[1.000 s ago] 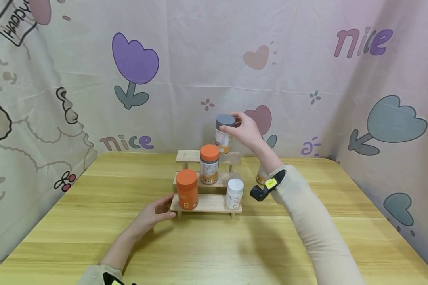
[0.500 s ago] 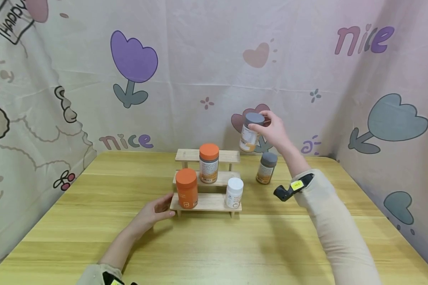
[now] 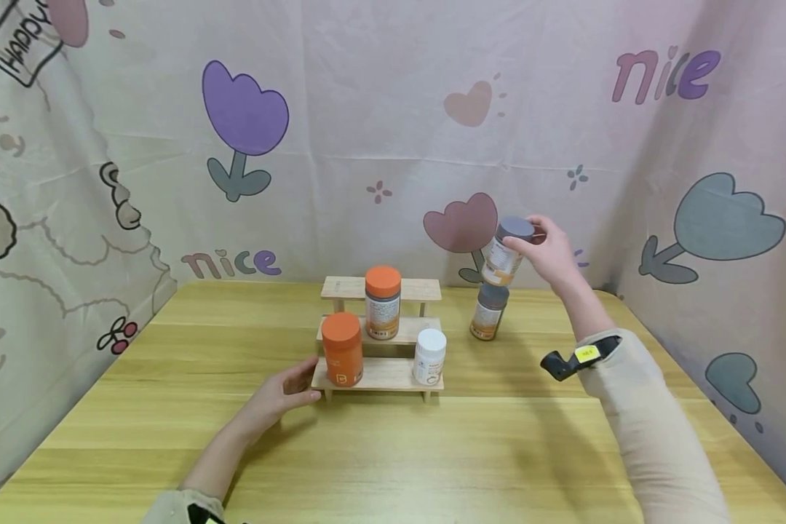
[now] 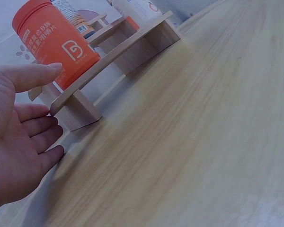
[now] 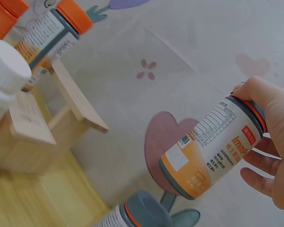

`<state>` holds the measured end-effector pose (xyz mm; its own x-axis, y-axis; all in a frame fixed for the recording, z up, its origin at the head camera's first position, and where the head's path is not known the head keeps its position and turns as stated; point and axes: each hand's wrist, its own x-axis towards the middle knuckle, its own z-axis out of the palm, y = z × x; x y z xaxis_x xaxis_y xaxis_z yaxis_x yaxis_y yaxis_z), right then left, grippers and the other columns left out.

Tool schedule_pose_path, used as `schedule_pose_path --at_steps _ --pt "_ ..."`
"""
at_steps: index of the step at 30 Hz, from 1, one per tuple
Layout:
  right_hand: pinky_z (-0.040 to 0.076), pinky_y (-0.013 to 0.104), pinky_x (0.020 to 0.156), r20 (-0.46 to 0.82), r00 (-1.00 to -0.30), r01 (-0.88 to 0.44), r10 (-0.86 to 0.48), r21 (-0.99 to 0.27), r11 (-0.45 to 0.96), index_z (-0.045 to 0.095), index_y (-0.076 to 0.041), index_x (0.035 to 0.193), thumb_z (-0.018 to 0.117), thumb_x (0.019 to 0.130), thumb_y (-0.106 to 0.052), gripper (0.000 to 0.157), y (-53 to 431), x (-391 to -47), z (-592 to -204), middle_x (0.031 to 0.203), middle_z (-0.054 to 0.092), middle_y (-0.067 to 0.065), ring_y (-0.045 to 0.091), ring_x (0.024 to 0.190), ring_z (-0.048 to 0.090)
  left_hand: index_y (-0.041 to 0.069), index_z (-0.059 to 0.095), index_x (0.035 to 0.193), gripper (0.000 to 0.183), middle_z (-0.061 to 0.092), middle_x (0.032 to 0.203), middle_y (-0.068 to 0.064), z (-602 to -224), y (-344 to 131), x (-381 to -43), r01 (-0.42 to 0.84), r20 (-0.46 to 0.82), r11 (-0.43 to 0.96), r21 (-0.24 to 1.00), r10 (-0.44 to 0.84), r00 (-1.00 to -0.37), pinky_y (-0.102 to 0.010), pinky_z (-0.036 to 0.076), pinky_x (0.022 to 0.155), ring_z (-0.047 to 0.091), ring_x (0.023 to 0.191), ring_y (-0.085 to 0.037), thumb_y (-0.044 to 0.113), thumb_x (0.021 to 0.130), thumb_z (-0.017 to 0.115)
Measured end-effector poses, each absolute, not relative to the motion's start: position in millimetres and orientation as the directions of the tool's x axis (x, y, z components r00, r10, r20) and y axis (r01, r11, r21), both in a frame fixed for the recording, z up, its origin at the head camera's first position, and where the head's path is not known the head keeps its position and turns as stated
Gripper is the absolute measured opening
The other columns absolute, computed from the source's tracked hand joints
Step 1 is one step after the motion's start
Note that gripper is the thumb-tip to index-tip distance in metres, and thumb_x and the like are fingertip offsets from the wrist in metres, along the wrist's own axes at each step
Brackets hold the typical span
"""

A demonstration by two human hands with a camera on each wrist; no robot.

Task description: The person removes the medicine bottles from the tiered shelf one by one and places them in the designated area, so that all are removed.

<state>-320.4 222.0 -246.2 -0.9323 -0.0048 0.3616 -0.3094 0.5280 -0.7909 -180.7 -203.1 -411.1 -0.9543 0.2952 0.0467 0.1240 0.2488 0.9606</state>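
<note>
My right hand (image 3: 553,255) holds a grey-capped supplement bottle (image 3: 501,260) by its top, tilted, in the air. In the right wrist view the thumb and fingers grip this bottle (image 5: 213,149) around the cap end. A second grey-capped bottle (image 3: 487,313) stands upright on the table just below it. At the left end of a three-step wooden rack (image 3: 393,372), my left hand (image 3: 271,400) has its fingers loosely extended against the lowest step. In the left wrist view, the fingertips touch or nearly touch the board's end, beside an orange bottle (image 4: 54,40).
On the rack's lowest step stand the orange bottle (image 3: 343,353) at left and a white bottle (image 3: 430,356) at right. An orange-capped bottle (image 3: 383,306) is on the middle step. A printed curtain (image 3: 340,94) hangs behind the wooden table (image 3: 393,458).
My right hand has carried the grey-capped bottle from above the rack's top step to the right, over the standing grey-capped bottle. My left hand stays at the rack.
</note>
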Motion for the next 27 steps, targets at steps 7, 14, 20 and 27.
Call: schedule_pose_path --at_steps 7,14,20,27 --pt "0.042 0.030 0.080 0.353 -0.934 -0.265 0.050 -0.781 0.566 0.043 -0.003 0.126 0.066 0.084 -0.039 0.060 247.9 -317.4 -258.1 0.119 0.050 0.016 0.023 0.104 0.048 -0.009 0.024 0.142 0.071 0.026 0.146 -0.026 -409.7 -202.4 -181.0 0.125 0.048 0.247 0.961 0.299 -0.953 -0.050 0.023 0.106 0.028 0.131 -0.041 0.014 0.087 0.063" --pt "0.045 0.033 0.079 0.325 -0.941 -0.207 0.091 -0.771 0.602 0.040 -0.002 0.129 0.062 0.085 -0.045 0.065 270.4 -311.2 -272.7 0.126 0.047 0.020 0.031 0.110 0.046 -0.008 0.024 0.142 0.071 0.025 0.146 -0.025 -409.4 -202.3 -180.6 0.118 0.042 0.242 0.963 0.297 -0.954 -0.050 0.023 0.107 0.028 0.131 -0.041 0.015 0.087 0.063" --pt "0.041 0.046 0.087 0.311 -0.944 -0.187 0.105 -0.772 0.607 0.037 0.002 0.133 0.060 0.087 -0.042 0.068 286.0 -307.7 -288.2 0.127 0.044 0.025 0.036 0.112 0.044 -0.008 0.024 0.142 0.071 0.025 0.146 -0.025 -409.5 -202.4 -180.3 0.117 0.041 0.242 0.963 0.297 -0.954 -0.050 0.023 0.106 0.028 0.131 -0.042 0.015 0.088 0.062" --pt "0.038 0.055 0.093 0.272 -0.957 -0.155 0.105 -0.779 0.608 0.030 0.004 0.139 0.060 0.087 -0.042 0.076 299.0 -303.6 -310.0 0.131 0.040 0.030 0.042 0.117 0.041 -0.009 0.024 0.142 0.070 0.026 0.146 -0.025 -410.0 -202.3 -180.2 0.120 0.043 0.247 0.962 0.295 -0.954 -0.050 0.024 0.106 0.029 0.131 -0.041 0.013 0.088 0.062"
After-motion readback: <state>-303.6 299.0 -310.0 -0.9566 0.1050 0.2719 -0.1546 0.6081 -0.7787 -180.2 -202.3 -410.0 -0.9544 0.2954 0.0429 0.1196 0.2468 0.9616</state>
